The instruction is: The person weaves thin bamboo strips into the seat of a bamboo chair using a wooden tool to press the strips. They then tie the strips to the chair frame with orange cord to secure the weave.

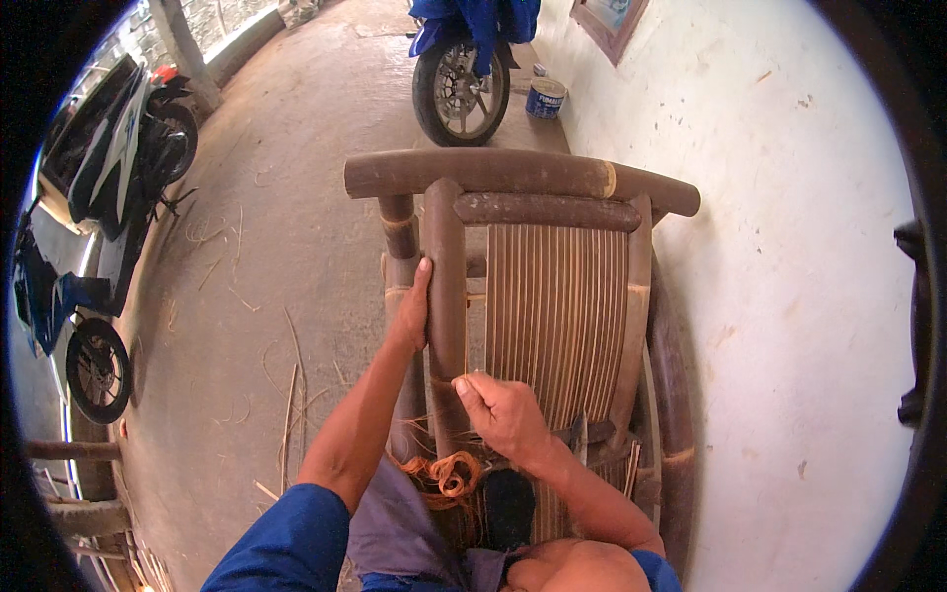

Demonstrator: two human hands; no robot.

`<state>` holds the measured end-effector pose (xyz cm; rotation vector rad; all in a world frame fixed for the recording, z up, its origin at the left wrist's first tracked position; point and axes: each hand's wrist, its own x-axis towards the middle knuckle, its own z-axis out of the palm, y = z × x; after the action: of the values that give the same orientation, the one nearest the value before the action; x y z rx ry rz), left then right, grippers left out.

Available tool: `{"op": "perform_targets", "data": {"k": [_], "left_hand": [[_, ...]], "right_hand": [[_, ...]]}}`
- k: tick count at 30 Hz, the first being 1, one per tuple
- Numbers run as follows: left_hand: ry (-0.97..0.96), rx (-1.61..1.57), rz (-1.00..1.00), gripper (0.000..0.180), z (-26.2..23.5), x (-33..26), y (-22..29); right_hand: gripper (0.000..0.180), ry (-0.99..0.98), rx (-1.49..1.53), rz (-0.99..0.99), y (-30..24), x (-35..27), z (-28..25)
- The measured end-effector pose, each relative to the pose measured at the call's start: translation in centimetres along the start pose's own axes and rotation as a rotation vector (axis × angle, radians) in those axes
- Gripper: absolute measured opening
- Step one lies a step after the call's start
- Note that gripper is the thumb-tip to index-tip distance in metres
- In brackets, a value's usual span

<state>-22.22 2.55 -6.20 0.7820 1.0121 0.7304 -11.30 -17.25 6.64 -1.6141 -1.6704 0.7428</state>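
A brown bamboo chair (523,173) stands in front of me, its back made of thin slats (557,316). My left hand (412,311) is closed round the upright bamboo post at the left of the back, thumb pointing up along it. Lower on the same post, my right hand (496,409) is closed in a pinch at the post's inner edge. A thin pale strip (468,340) seems to run up from its fingertips. Below it, a curled bundle of orange-brown strips (454,477) lies by the foot of the post. The fingers behind the post are hidden.
A grey blade-like tool (580,439) rests at the base of the slats. A black rounded thing (509,508) lies below. White wall (789,296) at right; motorbike wheel (462,94) and blue can (546,99) beyond; another motorbike (109,197) and loose strips (291,424) at left.
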Motion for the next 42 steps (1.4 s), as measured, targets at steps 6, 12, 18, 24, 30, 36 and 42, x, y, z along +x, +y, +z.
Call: {"op": "perform_targets", "data": {"k": [6,12,18,24,30,36,42], "left_hand": [[-0.136,-0.248,-0.061,0.075,0.7,-1.6,-0.3],[-0.100,-0.158,-0.055,0.086,0.9,-1.5,-1.0],[-0.132,-0.106,-0.072,0.089,0.7,-1.4,-0.8],[-0.040,-0.060,0.010,0.084,0.3,-0.6,-1.7],[0.294,0.683,0.782,0.045,-0.7,-1.5,0.5],[-0.252,1.398,1.472,0.042,0.8,-1.0,6.8],[-0.714,1.632,1.534,0.051,1.9,1.3,9.4]], "right_hand": [[0.014,0.250,0.076,-0.617,-2.0,3.6,-1.0],[0.026,-0.053,0.175,-0.381,-2.4,1.9,1.0],[0.025,0.046,0.094,-0.230,-2.4,-1.3,0.3],[0.033,0.064,0.476,0.091,-0.3,-3.1,0.2],[0.035,0.424,0.897,0.601,7.8,-8.6,4.4],[0.035,0.153,0.439,0.475,9.2,-10.9,8.4],[0.034,0.147,0.268,0.377,7.8,-10.4,8.5]]}}
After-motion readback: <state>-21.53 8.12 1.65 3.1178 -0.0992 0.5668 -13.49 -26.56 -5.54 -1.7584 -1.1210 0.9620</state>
